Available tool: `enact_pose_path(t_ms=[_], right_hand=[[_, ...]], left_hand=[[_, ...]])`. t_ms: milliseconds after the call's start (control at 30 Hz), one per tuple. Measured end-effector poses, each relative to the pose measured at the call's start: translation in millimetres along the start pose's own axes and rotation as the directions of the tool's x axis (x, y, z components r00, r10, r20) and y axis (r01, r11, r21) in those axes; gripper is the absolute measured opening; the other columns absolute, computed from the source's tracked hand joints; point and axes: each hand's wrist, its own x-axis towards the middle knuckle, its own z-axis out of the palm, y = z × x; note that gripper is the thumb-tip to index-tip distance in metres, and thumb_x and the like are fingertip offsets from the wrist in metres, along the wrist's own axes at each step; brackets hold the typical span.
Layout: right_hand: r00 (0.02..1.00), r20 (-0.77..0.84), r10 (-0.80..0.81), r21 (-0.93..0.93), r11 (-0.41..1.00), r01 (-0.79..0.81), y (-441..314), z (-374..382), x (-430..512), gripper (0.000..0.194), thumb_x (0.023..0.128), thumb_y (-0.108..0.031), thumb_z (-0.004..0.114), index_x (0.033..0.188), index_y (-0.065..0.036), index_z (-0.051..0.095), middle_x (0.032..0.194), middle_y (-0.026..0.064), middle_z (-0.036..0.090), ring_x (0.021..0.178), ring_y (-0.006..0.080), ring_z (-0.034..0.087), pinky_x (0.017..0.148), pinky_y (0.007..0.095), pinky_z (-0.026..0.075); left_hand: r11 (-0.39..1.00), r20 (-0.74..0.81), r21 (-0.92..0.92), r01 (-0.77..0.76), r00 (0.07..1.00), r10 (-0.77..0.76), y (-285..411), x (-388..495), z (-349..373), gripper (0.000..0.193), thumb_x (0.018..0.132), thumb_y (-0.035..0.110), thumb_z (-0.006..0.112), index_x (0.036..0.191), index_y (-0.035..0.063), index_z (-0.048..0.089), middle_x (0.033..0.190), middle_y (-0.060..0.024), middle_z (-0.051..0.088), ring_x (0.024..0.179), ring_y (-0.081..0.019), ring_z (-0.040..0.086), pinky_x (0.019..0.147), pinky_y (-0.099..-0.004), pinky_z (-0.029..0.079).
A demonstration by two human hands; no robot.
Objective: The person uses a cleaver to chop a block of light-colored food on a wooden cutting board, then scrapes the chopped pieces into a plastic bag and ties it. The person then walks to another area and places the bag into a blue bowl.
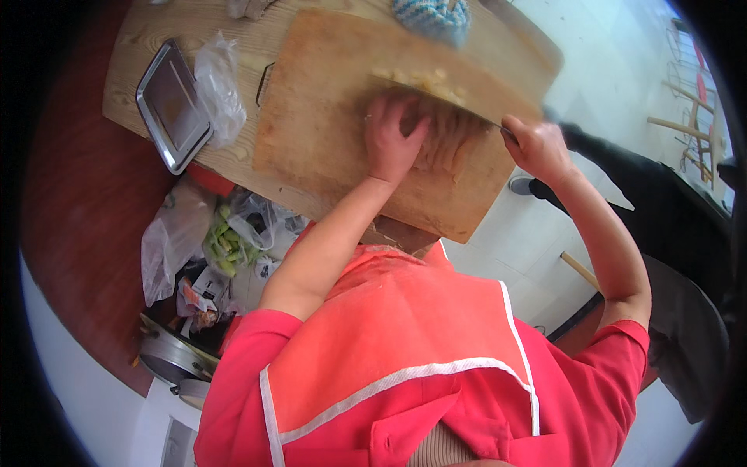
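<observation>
My left hand (392, 139) presses with curved fingers on long pale strips of food (446, 143) lying side by side on a wooden cutting board (312, 119). Its fingertips are blurred beside the blade. In my right hand (538, 150) is the handle of a kitchen knife (449, 103), seen nearly edge-on, its blade slanting across the far ends of the strips. Just beyond the blade lies a row of small yellowish cut pieces (430, 82). Blur hides what kind of food it is.
Left of the board, a shallow metal tray (169, 108) and a clear plastic bag (220, 87) overhang the table edge. A blue-and-white knitted item (432, 17) sits behind. Below left are green vegetables (229, 242) in bags. A person in dark clothing (648, 187) is at right.
</observation>
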Motion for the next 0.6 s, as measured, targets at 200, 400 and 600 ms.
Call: enact_pose_path(t_ms=[200, 400, 600], right_hand=[[0.992, -0.123, -0.005, 0.083, 0.996, 0.016, -4, -22, -11, 0.011, 0.092, -0.017, 0.062, 0.090, -0.008, 0.058, 0.067, 0.0135, 0.061, 0.063, 0.0339, 0.062, 0.056, 0.0445, 0.047], [0.999, -0.011, -0.039, 0.012, 0.999, 0.039, -12, -55, -26, 0.010, 0.093, -0.017, 0.061, 0.093, -0.007, 0.059, 0.063, 0.0133, 0.058, 0.060, 0.0338, 0.059, 0.054, 0.0444, 0.044], [0.997, 0.072, 0.014, 0.015, 1.000, -0.015, -17, -54, -24, 0.011, 0.089, -0.011, 0.063, 0.087, -0.005, 0.055, 0.068, 0.0186, 0.058, 0.066, 0.0404, 0.058, 0.058, 0.0475, 0.046]], left_hand=[[1.000, -0.069, 0.003, 0.006, 0.998, -0.006, -1, -6, 1, 0.041, 0.072, 0.008, 0.082, 0.111, 0.0079, 0.067, 0.122, -0.0155, 0.051, 0.116, -0.0339, 0.053, 0.093, -0.0408, 0.049], [0.999, -0.082, 0.002, -0.041, 0.996, 0.041, -5, -5, 4, 0.037, 0.073, 0.007, 0.082, 0.106, 0.0069, 0.065, 0.121, -0.0140, 0.053, 0.114, -0.0325, 0.054, 0.093, -0.0399, 0.049], [0.996, -0.057, 0.059, -0.066, 0.996, 0.070, -8, -4, 4, 0.031, 0.072, 0.006, 0.081, 0.099, 0.0056, 0.066, 0.113, -0.0121, 0.059, 0.106, -0.0304, 0.059, 0.087, -0.0380, 0.052]])
